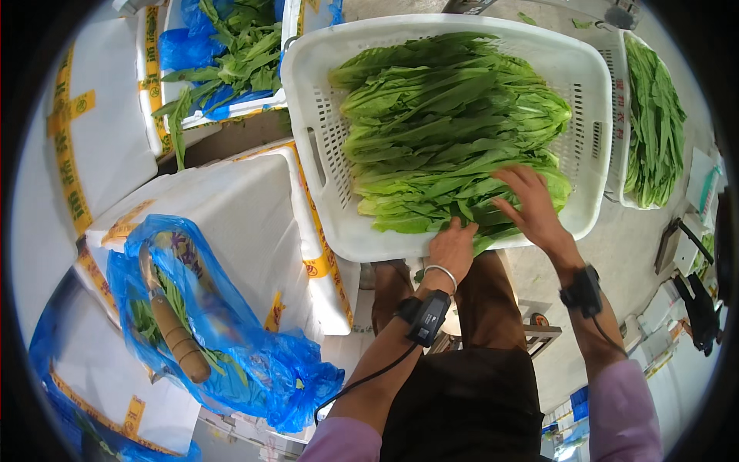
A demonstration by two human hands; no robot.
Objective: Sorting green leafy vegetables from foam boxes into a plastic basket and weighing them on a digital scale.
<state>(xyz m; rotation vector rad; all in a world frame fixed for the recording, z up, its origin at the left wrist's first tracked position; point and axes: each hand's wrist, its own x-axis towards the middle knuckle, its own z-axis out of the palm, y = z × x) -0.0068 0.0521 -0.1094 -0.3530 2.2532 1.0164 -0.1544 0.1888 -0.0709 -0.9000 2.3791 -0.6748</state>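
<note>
A white plastic basket point(352, 242) with slotted sides lies before me, holding rows of long leafy green lettuce point(450, 127). At its near edge my left hand point(453, 248), with a metal bangle at the wrist, has its fingertips on dark leaves; whether they pinch a leaf is hard to tell. My right hand point(528, 205) is over the lettuce at the near right, fingers spread, with nothing seen in it. On the left, a knife with a wooden handle point(179, 338) rests on a blue plastic bag point(225, 312) with some leaves.
White foam boxes point(231, 202) with yellow tape stand on the left, one at the back holding loose greens point(248, 58) on blue plastic. A second basket of greens point(655, 121) stands at the right. A person in dark clothes point(698, 312) is at the far right.
</note>
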